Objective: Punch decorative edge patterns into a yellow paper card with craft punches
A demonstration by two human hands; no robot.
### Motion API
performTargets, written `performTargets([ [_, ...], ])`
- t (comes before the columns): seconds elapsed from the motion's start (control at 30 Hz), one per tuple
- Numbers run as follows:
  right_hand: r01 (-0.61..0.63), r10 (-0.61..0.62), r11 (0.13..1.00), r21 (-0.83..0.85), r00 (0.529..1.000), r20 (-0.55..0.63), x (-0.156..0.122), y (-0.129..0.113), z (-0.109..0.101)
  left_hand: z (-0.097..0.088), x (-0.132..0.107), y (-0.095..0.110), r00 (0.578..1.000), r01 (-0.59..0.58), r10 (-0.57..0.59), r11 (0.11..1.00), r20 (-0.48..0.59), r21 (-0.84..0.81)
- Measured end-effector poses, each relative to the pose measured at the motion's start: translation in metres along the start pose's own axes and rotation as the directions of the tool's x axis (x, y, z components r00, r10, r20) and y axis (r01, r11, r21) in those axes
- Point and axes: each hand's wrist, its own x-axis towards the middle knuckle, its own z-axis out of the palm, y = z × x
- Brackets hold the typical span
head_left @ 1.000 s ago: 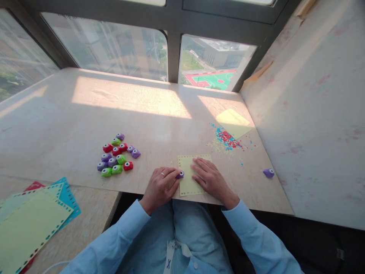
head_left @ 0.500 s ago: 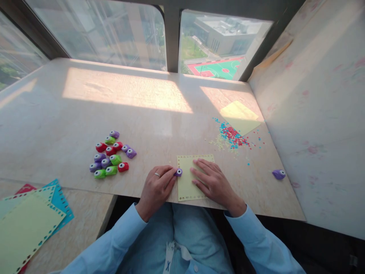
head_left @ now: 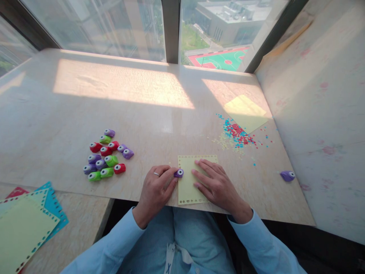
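A pale yellow sheet of paper [head_left: 187, 186] lies at the table's front edge, with small shapes punched along its top, bottom and part of its left side. My left hand [head_left: 157, 190] pinches a small purple craft punch [head_left: 178, 173] at the sheet's left edge. The punch has a white top with a dark star, and it overlaps the paper's border. My right hand [head_left: 215, 182] lies flat on the sheet with its fingers spread, pressing the right part, whose edge it partly hides.
Several purple, green and red craft punches [head_left: 106, 161] are grouped on the left. Punched sheets [head_left: 25, 224] overlap at lower left. Coloured confetti [head_left: 239, 135] lies beside another yellow sheet [head_left: 246, 112] at back right. One purple punch [head_left: 287, 176] sits near the wall [head_left: 327, 133].
The whole view has shifted slightly with the head. My left hand keeps the craft punch at the sheet's left edge, and my right hand stays on the paper.
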Motion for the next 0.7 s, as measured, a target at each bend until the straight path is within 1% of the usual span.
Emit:
performTargets([
  [0.2, 0.001, -0.001, 1.000, 0.019, 1.000, 0.012, 0.0000, 0.0005, -0.0013, 0.0010, -0.0003, -0.0008, 0.999, 0.023, -0.024, 0.999, -0.027, -0.030],
  [0.53, -0.013, 0.013, 0.999, 0.029, 1.000, 0.025, 0.0001, 0.0001, -0.0018, 0.0000, 0.0033, 0.0034, 0.998, 0.048, -0.048, 0.999, -0.027, -0.020],
  [0.7, -0.016, 0.016, 0.999, 0.029, 1.000, 0.026, 0.0000, 0.0004, -0.0018, -0.0013, 0.0031, 0.0030, 0.998, 0.057, -0.059, 0.997, -0.035, -0.051],
])
